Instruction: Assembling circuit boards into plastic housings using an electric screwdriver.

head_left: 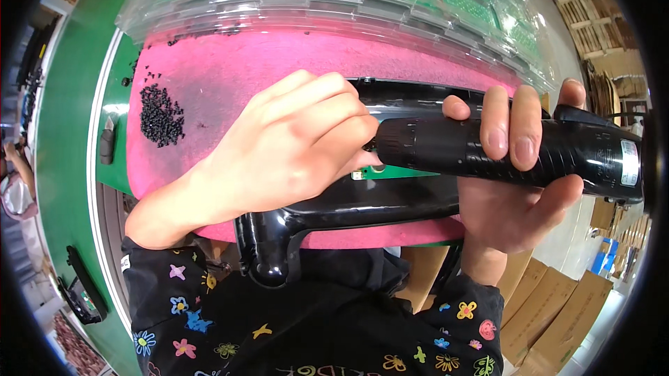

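A black electric screwdriver [432, 144] lies nearly level across the right half, its nose toward the left. My right hand [498, 216] is wrapped round its body, fingers over the top and thumb below. At the nose, my left hand [300, 139] has its fingers curled and pinched together; what they hold, if anything, is hidden. Beneath both hands sits a glossy black plastic housing [383, 202], with a rounded end [270, 257] sticking out toward me. Part of a green circuit board [404, 172] shows inside the housing, below the screwdriver.
Small black screws [162, 117] lie heaped on the pink mat [230, 59], left of my left hand. Clear plastic trays [313, 0] of green boards stand along the back. A dark pointed tool [107, 142] and another black housing [83, 289] are at the left. Cardboard [557, 313] stands lower right.
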`<action>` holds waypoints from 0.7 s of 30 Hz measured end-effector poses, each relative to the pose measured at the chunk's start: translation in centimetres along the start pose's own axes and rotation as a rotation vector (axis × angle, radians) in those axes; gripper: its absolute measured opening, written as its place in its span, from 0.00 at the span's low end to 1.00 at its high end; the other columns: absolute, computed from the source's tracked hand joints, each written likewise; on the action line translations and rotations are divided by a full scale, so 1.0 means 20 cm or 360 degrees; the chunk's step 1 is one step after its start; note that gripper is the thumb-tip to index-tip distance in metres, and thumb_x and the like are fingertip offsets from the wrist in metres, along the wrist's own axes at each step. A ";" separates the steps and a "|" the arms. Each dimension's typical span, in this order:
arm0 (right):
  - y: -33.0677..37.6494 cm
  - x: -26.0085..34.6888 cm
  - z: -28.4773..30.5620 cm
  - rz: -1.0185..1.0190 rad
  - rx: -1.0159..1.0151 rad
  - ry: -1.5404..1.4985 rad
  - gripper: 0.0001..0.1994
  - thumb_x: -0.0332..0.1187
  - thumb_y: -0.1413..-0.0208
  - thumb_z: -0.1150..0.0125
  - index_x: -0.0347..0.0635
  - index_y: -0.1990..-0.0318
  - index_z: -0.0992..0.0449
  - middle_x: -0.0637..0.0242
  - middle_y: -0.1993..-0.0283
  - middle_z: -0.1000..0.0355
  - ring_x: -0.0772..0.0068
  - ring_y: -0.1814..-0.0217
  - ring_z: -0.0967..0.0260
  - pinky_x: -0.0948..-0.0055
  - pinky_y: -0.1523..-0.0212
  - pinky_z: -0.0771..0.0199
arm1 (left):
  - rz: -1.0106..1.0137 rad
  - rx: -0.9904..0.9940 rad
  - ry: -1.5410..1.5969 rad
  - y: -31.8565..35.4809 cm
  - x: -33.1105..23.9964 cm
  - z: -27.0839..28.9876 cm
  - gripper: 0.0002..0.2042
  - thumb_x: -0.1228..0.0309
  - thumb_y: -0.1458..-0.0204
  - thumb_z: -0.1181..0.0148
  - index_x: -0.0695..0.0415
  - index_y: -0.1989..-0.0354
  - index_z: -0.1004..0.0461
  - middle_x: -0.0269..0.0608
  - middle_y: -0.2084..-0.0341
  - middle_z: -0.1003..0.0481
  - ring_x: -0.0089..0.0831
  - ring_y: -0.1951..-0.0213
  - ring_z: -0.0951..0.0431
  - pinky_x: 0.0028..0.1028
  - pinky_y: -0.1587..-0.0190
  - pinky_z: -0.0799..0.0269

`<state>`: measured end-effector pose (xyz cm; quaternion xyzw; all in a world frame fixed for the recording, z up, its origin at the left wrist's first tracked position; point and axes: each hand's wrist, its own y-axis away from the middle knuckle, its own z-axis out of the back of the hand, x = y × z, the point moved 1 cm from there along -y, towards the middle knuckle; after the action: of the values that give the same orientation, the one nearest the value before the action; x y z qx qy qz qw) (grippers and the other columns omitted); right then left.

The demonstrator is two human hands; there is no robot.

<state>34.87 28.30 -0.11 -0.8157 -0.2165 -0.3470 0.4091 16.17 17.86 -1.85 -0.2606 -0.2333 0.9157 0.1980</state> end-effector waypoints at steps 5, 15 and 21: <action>-0.02 0.02 0.04 0.0008 0.0242 0.0006 0.34 0.52 0.39 0.42 0.54 0.31 0.49 0.80 0.63 0.39 0.79 0.60 0.41 0.53 0.43 0.44 | -0.0029 -0.0090 0.0132 0.02 0.04 -0.03 0.12 0.77 0.63 0.32 0.62 0.67 0.24 0.38 0.72 0.26 0.36 0.67 0.25 0.32 0.67 0.32; -0.02 0.01 0.03 0.0093 0.0293 0.0034 0.33 0.50 0.39 0.40 0.56 0.31 0.48 0.81 0.64 0.37 0.81 0.60 0.39 0.56 0.45 0.43 | 0.0062 -0.0149 0.0079 0.01 0.00 -0.01 0.11 0.80 0.65 0.33 0.62 0.70 0.24 0.36 0.75 0.26 0.35 0.70 0.25 0.31 0.68 0.33; 0.00 0.07 -0.06 0.0124 0.0072 -0.0121 0.35 0.46 0.41 0.36 0.53 0.30 0.47 0.80 0.66 0.36 0.81 0.63 0.38 0.61 0.48 0.40 | 0.0082 -0.0129 0.0107 0.01 -0.02 0.00 0.12 0.80 0.65 0.32 0.63 0.70 0.26 0.40 0.76 0.27 0.40 0.70 0.26 0.34 0.68 0.31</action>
<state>35.28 27.33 1.37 -0.8267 -0.2077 -0.2946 0.4321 16.49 17.54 -1.75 -0.3050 -0.2565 0.9010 0.1714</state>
